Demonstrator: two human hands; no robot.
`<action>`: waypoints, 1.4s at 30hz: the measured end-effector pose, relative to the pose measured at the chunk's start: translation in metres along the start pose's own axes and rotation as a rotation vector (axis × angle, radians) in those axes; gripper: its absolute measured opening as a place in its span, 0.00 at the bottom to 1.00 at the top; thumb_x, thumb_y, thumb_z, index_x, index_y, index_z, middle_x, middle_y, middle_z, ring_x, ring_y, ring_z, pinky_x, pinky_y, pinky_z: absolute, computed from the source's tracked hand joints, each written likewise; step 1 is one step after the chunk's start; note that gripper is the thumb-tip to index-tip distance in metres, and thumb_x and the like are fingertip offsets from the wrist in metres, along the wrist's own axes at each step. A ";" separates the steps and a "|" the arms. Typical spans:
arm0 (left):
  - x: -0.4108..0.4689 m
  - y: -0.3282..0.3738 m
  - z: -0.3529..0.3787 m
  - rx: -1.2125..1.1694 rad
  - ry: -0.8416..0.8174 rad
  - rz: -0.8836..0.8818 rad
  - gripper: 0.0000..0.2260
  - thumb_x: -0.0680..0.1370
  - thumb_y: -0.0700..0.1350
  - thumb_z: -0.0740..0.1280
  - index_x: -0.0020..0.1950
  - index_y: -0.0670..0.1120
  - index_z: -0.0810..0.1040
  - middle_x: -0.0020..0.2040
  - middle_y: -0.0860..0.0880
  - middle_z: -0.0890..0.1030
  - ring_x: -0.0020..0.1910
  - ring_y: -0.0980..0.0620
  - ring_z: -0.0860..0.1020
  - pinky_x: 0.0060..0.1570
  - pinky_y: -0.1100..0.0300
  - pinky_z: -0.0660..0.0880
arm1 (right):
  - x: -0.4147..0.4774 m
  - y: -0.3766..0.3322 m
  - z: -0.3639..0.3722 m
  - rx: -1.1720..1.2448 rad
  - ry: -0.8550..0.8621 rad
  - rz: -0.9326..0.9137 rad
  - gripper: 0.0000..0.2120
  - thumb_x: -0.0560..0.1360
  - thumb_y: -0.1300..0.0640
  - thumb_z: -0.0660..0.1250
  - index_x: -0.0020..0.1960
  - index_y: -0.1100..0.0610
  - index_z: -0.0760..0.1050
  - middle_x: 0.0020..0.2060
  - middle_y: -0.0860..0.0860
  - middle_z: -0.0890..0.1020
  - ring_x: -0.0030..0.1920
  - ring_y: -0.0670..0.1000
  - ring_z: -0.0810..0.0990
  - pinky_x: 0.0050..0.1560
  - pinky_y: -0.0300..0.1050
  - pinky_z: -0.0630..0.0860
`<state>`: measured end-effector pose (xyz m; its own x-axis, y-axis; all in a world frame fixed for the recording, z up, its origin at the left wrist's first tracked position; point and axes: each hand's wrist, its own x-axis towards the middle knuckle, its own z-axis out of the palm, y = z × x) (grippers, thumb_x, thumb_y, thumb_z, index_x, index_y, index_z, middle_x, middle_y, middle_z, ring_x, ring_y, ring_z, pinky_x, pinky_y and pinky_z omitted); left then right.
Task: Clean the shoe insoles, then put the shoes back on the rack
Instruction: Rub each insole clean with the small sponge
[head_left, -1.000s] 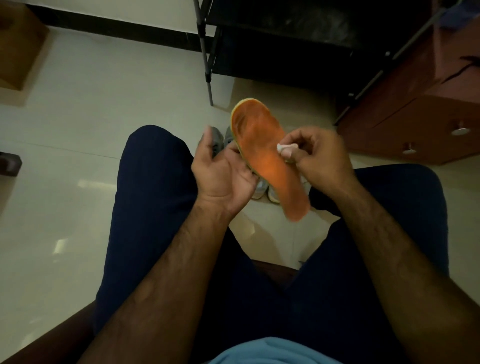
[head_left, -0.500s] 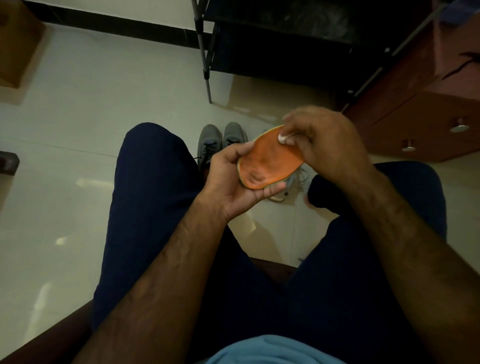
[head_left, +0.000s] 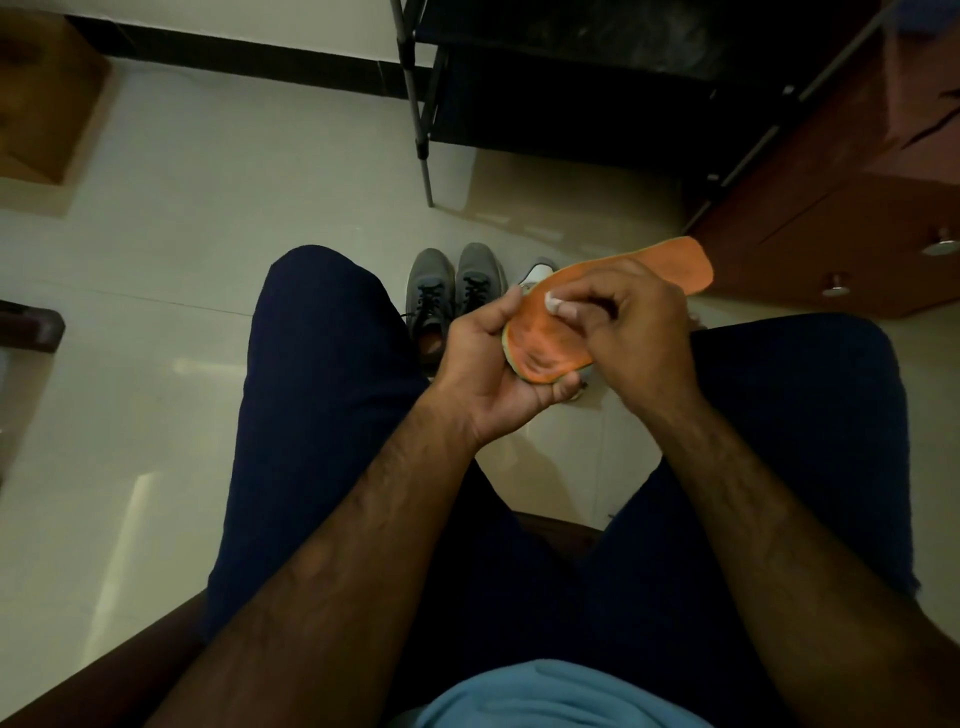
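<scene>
One orange insole (head_left: 545, 348) is being held between the knees, its near end gripped in the left hand (head_left: 485, 366), while the right hand (head_left: 636, 325) is pinching a white wad (head_left: 551, 302) against its upper face. Two grey shoes (head_left: 454, 291) are standing on the floor (head_left: 208, 249) just beyond, near the black rack (head_left: 422, 104).

On the pale tiled floor (head_left: 208, 260) stand two grey shoes (head_left: 457, 291), a white shoe (head_left: 537, 271) just beside them, and the black rack (head_left: 571, 104).
</scene>
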<state>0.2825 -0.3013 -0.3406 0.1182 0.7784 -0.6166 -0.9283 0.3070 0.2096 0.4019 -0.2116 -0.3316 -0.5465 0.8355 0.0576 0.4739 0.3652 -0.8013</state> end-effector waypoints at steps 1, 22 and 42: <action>0.000 -0.001 0.000 0.007 0.007 0.003 0.26 0.83 0.58 0.57 0.76 0.43 0.69 0.58 0.41 0.81 0.50 0.43 0.81 0.40 0.53 0.79 | -0.002 -0.001 0.002 -0.007 -0.010 -0.011 0.04 0.75 0.61 0.75 0.47 0.54 0.87 0.48 0.47 0.84 0.52 0.43 0.81 0.56 0.47 0.80; 0.000 -0.004 -0.003 -0.045 0.066 0.007 0.28 0.85 0.58 0.52 0.78 0.42 0.69 0.64 0.41 0.77 0.57 0.43 0.79 0.53 0.48 0.76 | -0.008 -0.010 0.014 -0.014 -0.146 -0.190 0.07 0.73 0.67 0.72 0.46 0.58 0.87 0.44 0.52 0.84 0.47 0.48 0.83 0.51 0.48 0.80; 0.005 -0.005 -0.011 -0.061 0.090 0.043 0.24 0.84 0.55 0.54 0.64 0.40 0.79 0.59 0.40 0.82 0.63 0.41 0.79 0.71 0.45 0.68 | -0.014 -0.014 0.015 0.010 -0.218 -0.231 0.09 0.73 0.69 0.71 0.46 0.59 0.87 0.44 0.50 0.85 0.47 0.47 0.83 0.50 0.43 0.80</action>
<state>0.2840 -0.3051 -0.3528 0.0487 0.7370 -0.6742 -0.9518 0.2390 0.1925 0.3927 -0.2345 -0.3304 -0.7745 0.6229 0.1102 0.3142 0.5299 -0.7877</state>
